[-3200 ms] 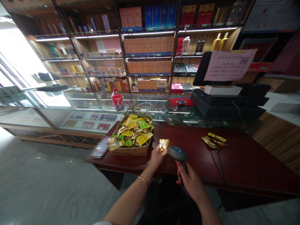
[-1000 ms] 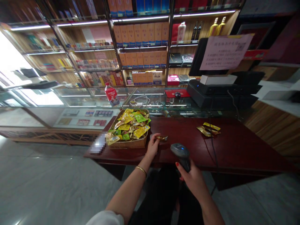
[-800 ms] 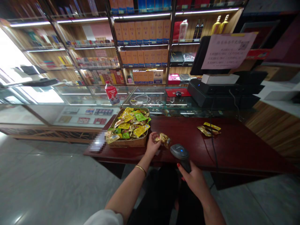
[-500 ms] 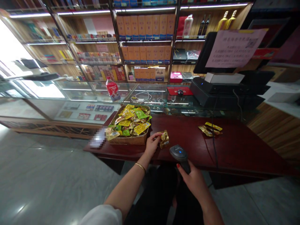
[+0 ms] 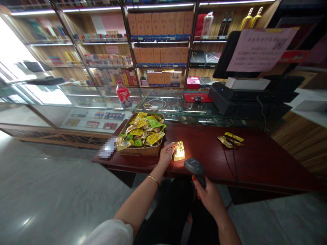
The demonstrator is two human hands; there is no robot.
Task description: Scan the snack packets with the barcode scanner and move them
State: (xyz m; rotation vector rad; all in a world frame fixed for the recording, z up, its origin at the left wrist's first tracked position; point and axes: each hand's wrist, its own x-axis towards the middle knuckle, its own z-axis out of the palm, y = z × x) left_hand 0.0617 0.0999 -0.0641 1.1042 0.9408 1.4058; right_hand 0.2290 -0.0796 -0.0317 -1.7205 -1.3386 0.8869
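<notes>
My left hand (image 5: 166, 155) pinches a small gold snack packet (image 5: 179, 151) by its left edge, just above the dark red table (image 5: 204, 139). Bright light falls on the packet's face. In my right hand (image 5: 205, 190) is a dark grey barcode scanner (image 5: 194, 166), its handle wrapped by my fingers and its head pointing toward the packet. Left of the packet stands an open cardboard box (image 5: 143, 151) heaped with yellow, green and gold snack packets (image 5: 146, 131). A few more gold and yellow packets (image 5: 231, 140) lie on the table to the right.
A black cable (image 5: 233, 160) crosses the table at the right. Behind it is a glass counter (image 5: 173, 105) with a red-labelled bottle (image 5: 123, 95), a mouse (image 5: 197, 99) and a monitor (image 5: 222, 58) with a paper sheet. A blurred pale object (image 5: 107, 148) lies at the table's left corner.
The gold packet in my left hand now lies flatter, with its face turned up and brightly lit. My right hand keeps the scanner in almost the same place. The view has shifted slightly.
</notes>
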